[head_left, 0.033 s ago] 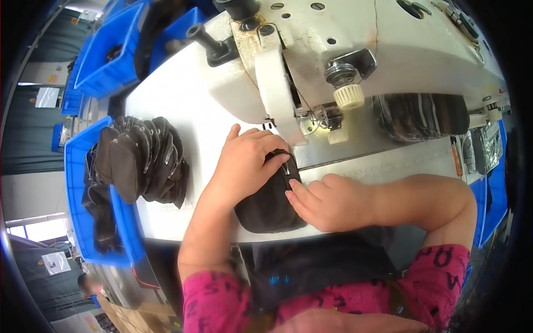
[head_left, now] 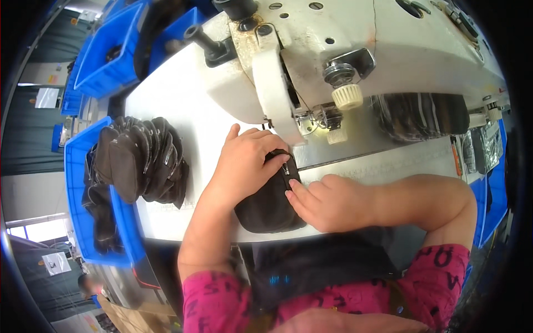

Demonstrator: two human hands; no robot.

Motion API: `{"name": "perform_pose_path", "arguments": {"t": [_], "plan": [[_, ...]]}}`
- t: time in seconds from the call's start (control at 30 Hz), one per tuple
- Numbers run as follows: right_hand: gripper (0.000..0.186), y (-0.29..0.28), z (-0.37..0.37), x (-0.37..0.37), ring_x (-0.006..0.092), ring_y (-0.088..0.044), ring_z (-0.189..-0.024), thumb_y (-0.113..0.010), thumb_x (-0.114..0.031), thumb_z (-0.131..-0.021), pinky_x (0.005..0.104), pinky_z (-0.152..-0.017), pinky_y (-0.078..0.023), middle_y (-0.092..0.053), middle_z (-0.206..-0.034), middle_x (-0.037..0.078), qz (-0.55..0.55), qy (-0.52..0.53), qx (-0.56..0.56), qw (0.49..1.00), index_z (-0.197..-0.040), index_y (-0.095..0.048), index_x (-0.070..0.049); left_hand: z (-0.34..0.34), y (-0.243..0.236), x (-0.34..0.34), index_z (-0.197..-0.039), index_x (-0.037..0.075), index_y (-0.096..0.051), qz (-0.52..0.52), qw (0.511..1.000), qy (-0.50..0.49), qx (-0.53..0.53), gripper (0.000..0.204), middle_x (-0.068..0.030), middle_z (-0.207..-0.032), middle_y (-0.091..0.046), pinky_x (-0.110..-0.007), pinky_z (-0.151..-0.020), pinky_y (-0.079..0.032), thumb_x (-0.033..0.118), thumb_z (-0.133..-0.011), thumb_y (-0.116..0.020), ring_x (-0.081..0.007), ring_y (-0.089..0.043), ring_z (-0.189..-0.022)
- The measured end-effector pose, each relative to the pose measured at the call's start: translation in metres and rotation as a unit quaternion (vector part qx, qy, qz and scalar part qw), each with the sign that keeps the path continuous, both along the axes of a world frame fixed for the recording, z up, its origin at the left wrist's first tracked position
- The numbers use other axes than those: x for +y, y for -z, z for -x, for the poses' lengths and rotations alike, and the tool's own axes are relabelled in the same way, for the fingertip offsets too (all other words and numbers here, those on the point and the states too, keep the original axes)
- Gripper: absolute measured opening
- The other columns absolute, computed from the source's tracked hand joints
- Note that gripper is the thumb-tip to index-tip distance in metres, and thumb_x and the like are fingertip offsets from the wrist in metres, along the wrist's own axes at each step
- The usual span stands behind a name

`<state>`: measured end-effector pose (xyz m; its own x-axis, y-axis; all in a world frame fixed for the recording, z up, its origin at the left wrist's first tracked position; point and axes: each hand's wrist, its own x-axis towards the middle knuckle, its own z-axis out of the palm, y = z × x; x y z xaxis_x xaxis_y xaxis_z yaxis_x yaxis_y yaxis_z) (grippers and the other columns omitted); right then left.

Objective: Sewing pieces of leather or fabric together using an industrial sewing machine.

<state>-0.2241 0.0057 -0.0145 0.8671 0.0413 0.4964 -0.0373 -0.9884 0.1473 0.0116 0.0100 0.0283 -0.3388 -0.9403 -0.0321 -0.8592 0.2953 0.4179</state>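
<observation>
A small black zippered pouch [head_left: 265,211] lies on the white sewing table, just in front of the sewing machine [head_left: 383,55]. My left hand [head_left: 240,165] is closed on the pouch's far end, thumb beside the metal zipper [head_left: 286,168]. From the right, my right hand [head_left: 327,202] pinches the pouch's right edge with its fingertips, below the zipper. The machine's needle area [head_left: 311,121] sits beyond the pouch, apart from it. The fabric beneath my fingers is hidden.
A pile of dark zippered pouches [head_left: 144,161] rests at the left, by a blue bin [head_left: 130,241]. More blue bins [head_left: 108,69] stand at the far left. Dark striped pieces [head_left: 425,115] lie under the machine arm. An orange pen [head_left: 457,159] is at the right edge.
</observation>
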Motion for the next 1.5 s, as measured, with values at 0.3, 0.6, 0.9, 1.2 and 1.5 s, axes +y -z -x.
{"name": "perform_pose_path", "arguments": {"t": [0.3,0.6,0.9,1.2,1.5], "plan": [[0.034,-0.008,0.002,0.002,0.0140,-0.056,-0.061,-0.065,-0.021,-0.081,0.0280,-0.052,-0.036,-0.075,-0.096,0.016,-0.017,-0.016,-0.023,0.999,-0.105,-0.076,0.000,0.002,0.002,0.002,-0.094,0.012,-0.072,0.021,0.999,-0.027,-0.028,0.009,-0.0012,-0.094,-0.074,-0.052,-0.107,-0.036,0.019,-0.088,-0.074,-0.0255,-0.069,-0.092],[0.038,0.000,0.003,0.010,0.0142,-0.057,-0.057,-0.063,-0.023,-0.080,0.0270,-0.052,-0.036,-0.076,-0.094,0.018,-0.027,-0.012,-0.017,0.999,-0.105,-0.077,0.002,0.003,0.004,0.002,-0.090,0.012,-0.070,0.024,0.999,-0.029,-0.034,0.010,-0.0007,-0.093,-0.074,-0.054,-0.106,-0.038,0.019,-0.087,-0.076,-0.0263,-0.069,-0.092],[0.036,0.000,0.004,0.011,0.0151,-0.057,-0.056,-0.063,-0.021,-0.080,0.0274,-0.052,-0.037,-0.076,-0.094,0.021,-0.008,-0.007,-0.016,1.000,-0.103,-0.077,0.003,0.010,0.005,0.002,-0.090,0.011,-0.067,0.066,0.997,-0.034,0.003,0.015,-0.0017,-0.092,-0.074,-0.051,-0.100,-0.040,0.019,-0.085,-0.078,-0.0270,-0.069,-0.090],[0.026,0.002,0.002,0.014,0.0160,-0.060,-0.066,-0.065,-0.020,-0.080,0.0285,-0.051,-0.037,-0.072,-0.086,0.015,-0.023,0.009,-0.032,0.999,-0.091,-0.074,0.001,0.012,0.005,0.005,-0.092,0.011,-0.064,0.088,0.995,-0.024,-0.043,0.017,-0.0017,-0.088,-0.071,-0.052,-0.097,-0.039,0.017,-0.086,-0.078,-0.0282,-0.066,-0.086],[0.028,-0.002,0.003,-0.003,0.0168,-0.061,-0.062,-0.069,-0.019,-0.076,0.0276,-0.051,-0.042,-0.075,-0.096,0.018,-0.010,0.042,0.009,0.999,-0.097,-0.074,-0.001,-0.001,0.019,-0.023,-0.097,0.005,-0.064,0.146,0.989,0.019,-0.006,0.020,-0.0123,-0.086,-0.069,-0.046,-0.077,-0.051,0.017,-0.088,-0.076,-0.0369,-0.066,-0.084]]}}
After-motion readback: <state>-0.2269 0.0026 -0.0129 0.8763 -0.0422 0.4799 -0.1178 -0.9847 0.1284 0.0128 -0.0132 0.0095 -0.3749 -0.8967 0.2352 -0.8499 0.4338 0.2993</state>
